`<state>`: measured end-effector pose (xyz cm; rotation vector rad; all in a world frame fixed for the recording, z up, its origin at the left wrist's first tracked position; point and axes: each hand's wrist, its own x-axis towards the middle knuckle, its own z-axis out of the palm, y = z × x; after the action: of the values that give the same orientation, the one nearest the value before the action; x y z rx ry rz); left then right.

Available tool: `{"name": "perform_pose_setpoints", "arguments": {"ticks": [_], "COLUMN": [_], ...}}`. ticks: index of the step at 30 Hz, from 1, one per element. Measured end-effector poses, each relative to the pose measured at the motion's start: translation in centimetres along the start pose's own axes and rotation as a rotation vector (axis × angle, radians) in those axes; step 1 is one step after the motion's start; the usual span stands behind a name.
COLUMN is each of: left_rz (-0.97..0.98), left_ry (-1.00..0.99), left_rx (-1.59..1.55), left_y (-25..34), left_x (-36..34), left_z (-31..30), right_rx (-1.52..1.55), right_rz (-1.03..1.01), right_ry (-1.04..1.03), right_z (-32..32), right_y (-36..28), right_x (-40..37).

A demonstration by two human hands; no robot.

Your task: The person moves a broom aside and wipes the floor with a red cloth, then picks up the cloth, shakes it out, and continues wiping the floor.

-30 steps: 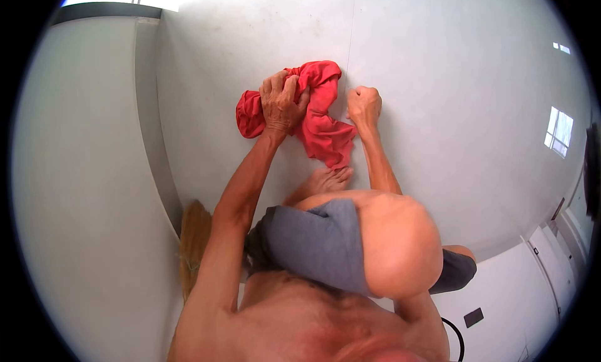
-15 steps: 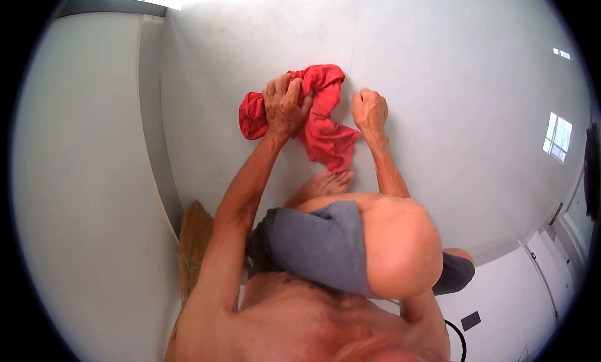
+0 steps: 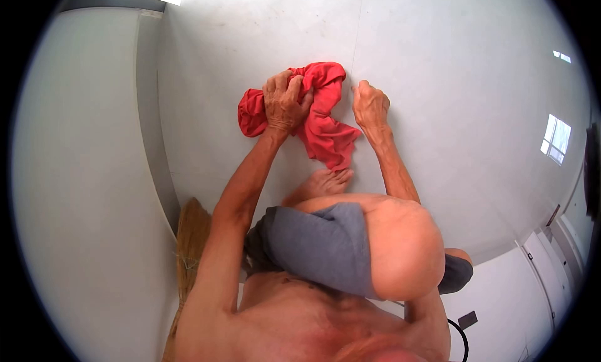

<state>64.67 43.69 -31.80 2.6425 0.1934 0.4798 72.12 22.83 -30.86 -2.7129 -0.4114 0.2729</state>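
A crumpled red cloth [image 3: 325, 102] lies on the pale grey floor, bunched at the left and trailing down near my bare foot [image 3: 328, 181]. My left hand [image 3: 285, 105] is closed on the bunched part, pressing it to the floor with the fingers bent into the folds. To the right of the cloth, apart from it, my right hand [image 3: 370, 105] is curled into a fist close to the floor. No object shows in that fist, though its palm side is hidden.
A pale wall [image 3: 81, 130] with a grey base strip [image 3: 153, 111] runs along the left. A straw broom [image 3: 193, 237] leans there beside my left arm. My bent knee [image 3: 407, 249] fills the lower middle. A small dark rectangle [image 3: 467, 319] lies at the lower right.
My right hand has shifted slightly up, and its fingers have turned a little. My left hand and the cloth hold nearly the same place.
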Motion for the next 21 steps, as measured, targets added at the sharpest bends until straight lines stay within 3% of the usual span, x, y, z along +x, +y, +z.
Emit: {"name": "perform_pose_setpoints", "arguments": {"ticks": [2,5,8,17,21], "left_rz": [-0.003,0.006,0.014,0.012,0.001], "left_ry": [-0.004,-0.009,0.006,0.008,-0.003], "left_rx": [-0.005,-0.009,-0.001,-0.003,0.004], "left_y": [0.1,0.2,-0.1,0.0,-0.1], "left_x": [0.0,-0.2,0.1,0.0,-0.2], "left_z": [0.1,-0.2,-0.1,0.1,0.3], "right_rx": [0.024,0.053,0.103,0.194,0.187], "right_rz": [-0.021,0.124,0.066,0.180,0.133], "right_ry": [0.013,-0.063,0.035,-0.036,-0.007], "right_z": [0.2,-1.4,0.3,-0.8,-0.5], "right_y": [0.4,-0.4,0.9,0.6,0.7], "right_x": [-0.3,0.5,0.0,0.4,0.1]}}
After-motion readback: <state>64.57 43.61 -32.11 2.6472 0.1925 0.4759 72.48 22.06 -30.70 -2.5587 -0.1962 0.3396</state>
